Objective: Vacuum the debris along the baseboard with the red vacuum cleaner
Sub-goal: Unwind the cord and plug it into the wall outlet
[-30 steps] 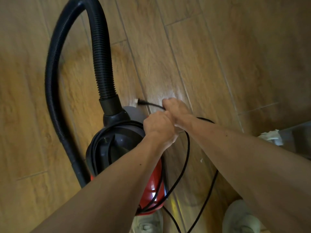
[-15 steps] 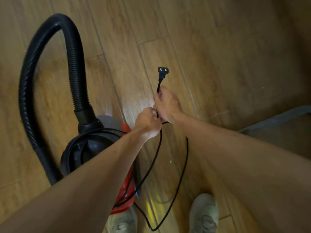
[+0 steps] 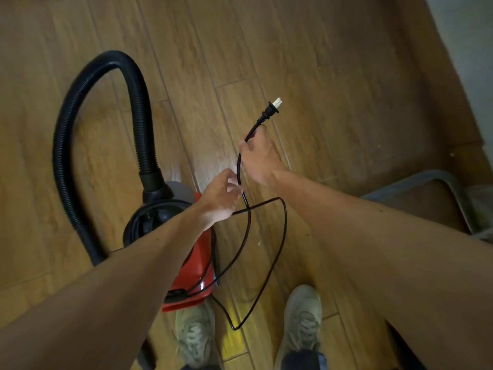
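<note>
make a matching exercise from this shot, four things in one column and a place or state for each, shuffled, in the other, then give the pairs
Column 1
1. plug
2. black hose
3. red vacuum cleaner
4. right hand

Column 2
a. arches in a tall loop above the wood floor
b. grips the cord a little below the plug
c. up in the air, prongs bare, in no socket
d. sits just ahead of the left shoe

Pairs: 1-c, 2-a, 3-d, 4-b
</note>
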The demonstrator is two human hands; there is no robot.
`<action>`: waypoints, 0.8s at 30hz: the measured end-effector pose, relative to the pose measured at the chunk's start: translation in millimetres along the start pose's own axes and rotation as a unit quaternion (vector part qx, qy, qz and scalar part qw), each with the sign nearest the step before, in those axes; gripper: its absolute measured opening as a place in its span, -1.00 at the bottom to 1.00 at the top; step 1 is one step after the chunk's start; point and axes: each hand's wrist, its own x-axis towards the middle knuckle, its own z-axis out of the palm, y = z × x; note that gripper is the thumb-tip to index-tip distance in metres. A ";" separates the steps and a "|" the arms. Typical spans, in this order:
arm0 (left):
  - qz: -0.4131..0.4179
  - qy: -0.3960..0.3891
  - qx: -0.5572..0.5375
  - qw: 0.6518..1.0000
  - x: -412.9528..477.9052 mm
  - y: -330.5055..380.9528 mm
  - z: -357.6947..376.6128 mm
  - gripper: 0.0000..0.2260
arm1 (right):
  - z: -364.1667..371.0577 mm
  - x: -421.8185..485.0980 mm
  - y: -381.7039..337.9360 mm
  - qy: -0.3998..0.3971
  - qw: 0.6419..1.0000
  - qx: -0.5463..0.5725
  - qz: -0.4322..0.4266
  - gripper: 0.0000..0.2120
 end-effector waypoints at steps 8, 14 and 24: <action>0.017 -0.012 -0.080 0.997 -72.7 52.2 -29.9 -0.88 | -25.8 -43.9 -71.2 0.090 0.995 0.045 -0.006 -0.78; 0.009 -0.006 -0.091 0.996 -142.8 96.9 -69.3 -0.89 | -48.1 -83.8 -136.1 0.167 0.983 0.076 -0.019 -0.71; 0.084 0.065 -0.098 0.990 -240.3 175.3 -119.0 -0.84 | -92.6 -165.5 -280.2 0.210 0.967 0.124 -0.072 -0.64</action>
